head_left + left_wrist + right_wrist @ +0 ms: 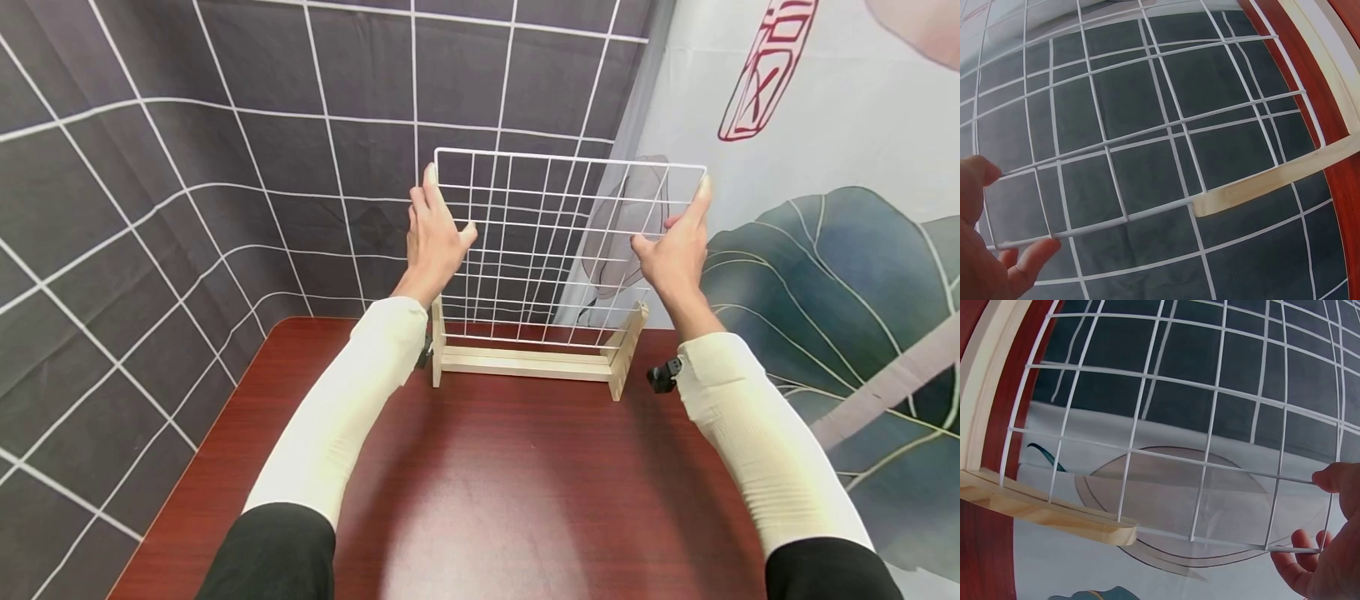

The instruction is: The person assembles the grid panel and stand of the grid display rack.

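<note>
A white wire grid panel (pixel 570 158) stands upright between the side posts of a pale wooden stand (pixel 525 364). My left hand (pixel 435 237) grips the panel's upper left edge. In the left wrist view, its thumb lies at a mesh wire and its fingertips curl round the edge wire. The upper right edge is held by my right hand (pixel 678 250), whose thumb (pixel 1329 477) rests on a wire while the fingers bend around the border. Both wrist views show the panel's lower sides meeting the wooden posts (pixel 1241 187).
The stand sits near the back of a red-brown table (pixel 517 475). Behind it hang a dark cloth with white grid lines (pixel 367 75) and, to the right, a pale cloth with a leaf print (pixel 840 275). A small black device (pixel 663 377) is strapped at the right wrist.
</note>
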The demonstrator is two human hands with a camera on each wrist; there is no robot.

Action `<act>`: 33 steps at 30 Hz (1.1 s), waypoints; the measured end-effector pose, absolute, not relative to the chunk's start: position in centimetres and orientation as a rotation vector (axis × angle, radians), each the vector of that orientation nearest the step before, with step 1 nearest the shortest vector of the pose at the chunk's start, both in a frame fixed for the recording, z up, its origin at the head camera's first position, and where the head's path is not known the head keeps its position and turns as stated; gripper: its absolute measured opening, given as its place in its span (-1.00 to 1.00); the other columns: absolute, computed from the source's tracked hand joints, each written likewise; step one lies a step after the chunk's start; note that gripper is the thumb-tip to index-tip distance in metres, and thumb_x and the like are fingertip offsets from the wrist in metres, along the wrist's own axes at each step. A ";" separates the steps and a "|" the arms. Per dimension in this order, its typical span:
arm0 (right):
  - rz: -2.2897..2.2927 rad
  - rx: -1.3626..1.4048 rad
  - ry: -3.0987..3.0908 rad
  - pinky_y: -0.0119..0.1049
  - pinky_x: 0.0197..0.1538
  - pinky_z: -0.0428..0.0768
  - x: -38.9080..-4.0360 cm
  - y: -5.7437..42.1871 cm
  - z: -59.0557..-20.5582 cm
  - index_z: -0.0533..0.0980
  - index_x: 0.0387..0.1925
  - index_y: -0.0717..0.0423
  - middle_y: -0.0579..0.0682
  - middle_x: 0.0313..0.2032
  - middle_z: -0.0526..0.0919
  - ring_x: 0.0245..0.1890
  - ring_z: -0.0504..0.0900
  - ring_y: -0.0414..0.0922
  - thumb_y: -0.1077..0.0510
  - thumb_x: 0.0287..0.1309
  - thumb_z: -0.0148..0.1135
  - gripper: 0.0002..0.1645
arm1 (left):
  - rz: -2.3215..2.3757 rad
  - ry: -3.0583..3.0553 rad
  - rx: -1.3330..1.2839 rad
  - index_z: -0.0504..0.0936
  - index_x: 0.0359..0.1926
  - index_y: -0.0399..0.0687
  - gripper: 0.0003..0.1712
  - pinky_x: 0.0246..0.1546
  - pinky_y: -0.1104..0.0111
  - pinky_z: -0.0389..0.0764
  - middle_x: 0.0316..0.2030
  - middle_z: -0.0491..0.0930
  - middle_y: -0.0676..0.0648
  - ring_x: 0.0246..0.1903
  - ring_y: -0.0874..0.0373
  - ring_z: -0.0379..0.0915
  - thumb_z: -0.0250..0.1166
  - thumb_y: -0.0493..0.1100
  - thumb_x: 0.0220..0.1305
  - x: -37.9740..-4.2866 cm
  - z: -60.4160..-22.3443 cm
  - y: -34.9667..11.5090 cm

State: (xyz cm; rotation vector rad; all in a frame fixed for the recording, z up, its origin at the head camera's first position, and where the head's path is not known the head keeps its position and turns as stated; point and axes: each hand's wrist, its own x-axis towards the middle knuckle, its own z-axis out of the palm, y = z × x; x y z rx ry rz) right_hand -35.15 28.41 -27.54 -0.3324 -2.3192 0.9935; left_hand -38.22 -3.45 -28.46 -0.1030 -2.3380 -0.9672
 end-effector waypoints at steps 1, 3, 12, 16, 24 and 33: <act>0.993 -0.331 -2.317 0.04 0.19 0.42 -35.1 28.4 -27.6 -0.44 0.58 -0.45 0.17 0.20 0.46 0.06 0.45 0.12 0.06 0.10 0.44 0.43 | -0.965 -2.338 -0.104 -0.13 0.60 0.07 0.22 0.00 -0.01 0.62 0.25 0.29 -0.22 0.15 -0.18 0.40 0.49 -0.08 0.11 -38.2 -28.6 -3.5; 0.992 -0.326 -2.312 0.04 0.19 0.42 -35.0 28.4 -27.9 -0.42 0.59 -0.43 0.15 0.16 0.47 0.05 0.45 0.13 0.05 0.09 0.44 0.42 | -0.960 -2.339 -0.102 -0.13 0.60 0.06 0.22 0.00 -0.01 0.62 0.24 0.29 -0.22 0.15 -0.19 0.40 0.49 -0.08 0.11 -38.2 -28.8 -3.5; 0.991 -0.295 -2.291 0.03 0.13 0.42 -34.7 28.2 -29.0 -0.39 0.59 -0.43 0.15 0.10 0.45 0.03 0.44 0.12 0.12 0.08 0.43 0.41 | -0.996 -2.351 -0.125 -0.15 0.60 0.08 0.21 0.00 -0.03 0.62 0.27 0.26 -0.24 0.16 -0.20 0.40 0.47 -0.08 0.13 -38.0 -29.8 -3.6; 0.987 -0.295 -2.290 0.04 0.12 0.42 -34.7 28.2 -29.3 -0.38 0.60 -0.40 0.19 0.12 0.47 0.02 0.45 0.14 0.11 0.08 0.41 0.39 | -0.993 -2.358 -0.123 -0.15 0.60 0.08 0.21 0.01 -0.03 0.61 0.28 0.26 -0.24 0.17 -0.19 0.40 0.47 -0.08 0.13 -38.0 -30.2 -3.7; 0.997 -0.309 -2.272 0.06 0.11 0.41 -34.6 28.1 -30.1 -0.35 0.61 -0.36 0.18 0.08 0.47 0.00 0.45 0.16 0.12 0.07 0.42 0.38 | -0.954 -2.348 -0.125 -0.12 0.60 0.06 0.19 -0.04 -0.03 0.63 0.24 0.28 -0.23 0.14 -0.20 0.40 0.47 -0.05 0.13 -38.2 -31.0 -3.6; 0.991 -0.303 -2.260 0.07 0.10 0.42 -34.7 28.1 -31.0 -0.32 0.61 -0.31 0.17 0.06 0.48 -0.01 0.47 0.18 0.14 0.06 0.41 0.36 | -0.987 -2.357 -0.130 -0.13 0.60 0.04 0.20 -0.02 -0.04 0.63 0.27 0.27 -0.26 0.14 -0.22 0.40 0.47 -0.10 0.13 -38.1 -31.6 -3.7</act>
